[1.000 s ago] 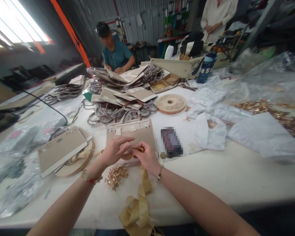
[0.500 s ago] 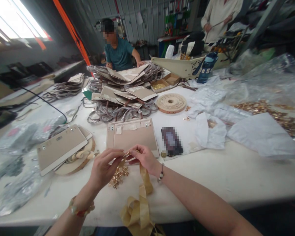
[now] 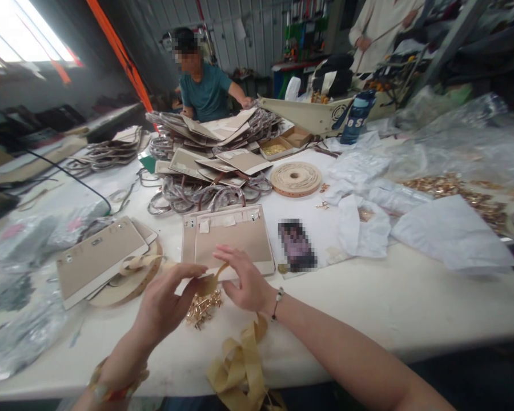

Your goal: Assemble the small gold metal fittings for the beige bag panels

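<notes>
My left hand (image 3: 167,299) pinches the end of a yellowish-tan strip (image 3: 246,362) above a small pile of gold metal pieces (image 3: 201,311). Just right of it, my right hand (image 3: 248,282) has its fingers apart, with the strip passing close by its fingertips; whether it touches them is hard to tell. The strip's loose coils hang over the table's front edge. Behind both hands lies a beige bag panel (image 3: 235,237) with metal fittings near its top. More panels (image 3: 100,257) rest on a strap roll at the left.
A phone (image 3: 297,245), a strap roll (image 3: 296,178), stacked bag pieces (image 3: 214,154), white wrapping (image 3: 452,231) and a blue bottle (image 3: 357,117) are on the table (image 3: 346,308). A person in a teal shirt (image 3: 205,94) sits behind the stack; another person stands at back right.
My right hand's fingers have opened from their pinch and moved slightly down. My left hand has shifted left and down with the strip's end. The hanging strip has sunk lower.
</notes>
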Demonstrator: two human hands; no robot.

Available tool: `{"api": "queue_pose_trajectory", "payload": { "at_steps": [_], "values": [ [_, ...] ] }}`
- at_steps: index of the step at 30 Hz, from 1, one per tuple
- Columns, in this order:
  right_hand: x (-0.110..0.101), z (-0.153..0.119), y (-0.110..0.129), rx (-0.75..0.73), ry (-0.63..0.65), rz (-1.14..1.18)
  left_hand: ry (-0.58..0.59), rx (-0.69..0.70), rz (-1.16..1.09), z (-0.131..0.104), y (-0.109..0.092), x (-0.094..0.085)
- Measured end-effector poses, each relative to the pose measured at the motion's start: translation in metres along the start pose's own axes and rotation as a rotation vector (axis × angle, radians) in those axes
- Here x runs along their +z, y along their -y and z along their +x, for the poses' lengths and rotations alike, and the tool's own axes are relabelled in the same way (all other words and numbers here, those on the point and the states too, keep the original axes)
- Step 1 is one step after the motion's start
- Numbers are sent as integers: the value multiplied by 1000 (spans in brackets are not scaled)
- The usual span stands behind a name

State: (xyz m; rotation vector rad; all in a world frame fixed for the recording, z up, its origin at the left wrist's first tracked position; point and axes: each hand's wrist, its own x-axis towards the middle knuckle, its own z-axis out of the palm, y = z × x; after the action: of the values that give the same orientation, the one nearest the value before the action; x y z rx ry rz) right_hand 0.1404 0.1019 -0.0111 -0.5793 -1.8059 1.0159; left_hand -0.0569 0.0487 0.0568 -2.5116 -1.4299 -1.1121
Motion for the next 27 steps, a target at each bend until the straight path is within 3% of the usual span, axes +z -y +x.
{"api": "queue_pose_trajectory", "payload": {
  "at_steps": [2,4,9,13,16,20,24,27],
  "values": [
    [-1,-1,6,-63,73,95,87,55,-6,3,-7,2],
    [0,-2,8,1,117,176,108,53,-28,4,-13,6],
    [2,-1,9,204,167,348,-18,-29,1,3,-23,14],
    [4,-2,8,264,103,378,-117,-91,48,0,-25,19],
    [8,-3,5,334,28,341,-147,-124,76,-3,-24,23],
    [10,-3,3,386,-23,212,-80,-86,161,-5,-24,27],
    [8,-2,5,344,-17,81,-31,-90,246,-3,-21,26],
    [5,-2,8,261,3,-41,62,0,331,1,-17,22]
  ]
}}
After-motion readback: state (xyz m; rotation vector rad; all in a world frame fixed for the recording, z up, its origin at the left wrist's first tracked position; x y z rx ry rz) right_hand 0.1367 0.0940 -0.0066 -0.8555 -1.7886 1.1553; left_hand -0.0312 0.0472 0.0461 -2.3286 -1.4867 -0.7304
